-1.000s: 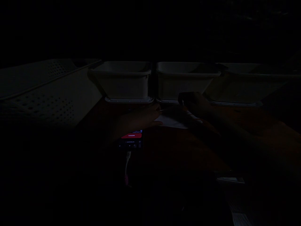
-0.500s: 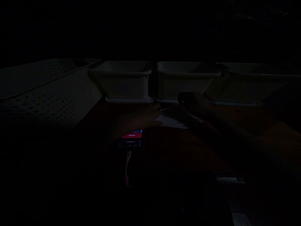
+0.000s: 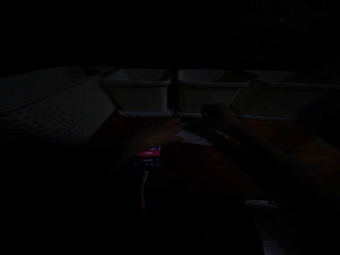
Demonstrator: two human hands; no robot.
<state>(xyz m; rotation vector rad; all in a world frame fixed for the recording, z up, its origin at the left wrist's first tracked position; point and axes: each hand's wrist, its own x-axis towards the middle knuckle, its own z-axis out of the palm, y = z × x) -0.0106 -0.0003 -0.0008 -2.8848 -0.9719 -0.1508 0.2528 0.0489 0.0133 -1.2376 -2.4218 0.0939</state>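
Note:
The scene is very dark. A white, flat, sheet-like piece (image 3: 195, 137), cloth or paper I cannot tell, lies on the reddish-brown table between my two hands. My left hand (image 3: 167, 130) rests at its left edge, thumb spread away from the other fingers. Over its right side is my right hand (image 3: 219, 115), fingers curled; what they hold, if anything, is lost in shadow. A lit phone (image 3: 148, 154) with a red band on its screen lies partly under my left forearm. From the phone's near end runs a white cable (image 3: 143, 184).
Three pale tubs stand in a row behind my hands: a left tub (image 3: 143, 95), a middle tub (image 3: 204, 94) and a right tub (image 3: 276, 99). A perforated pale basket (image 3: 92, 99) borders the left. At lower right lies a pale flat item (image 3: 261, 203).
Both hands and the white piece stay nearly where they were. Only slight differences show in the phone's screen.

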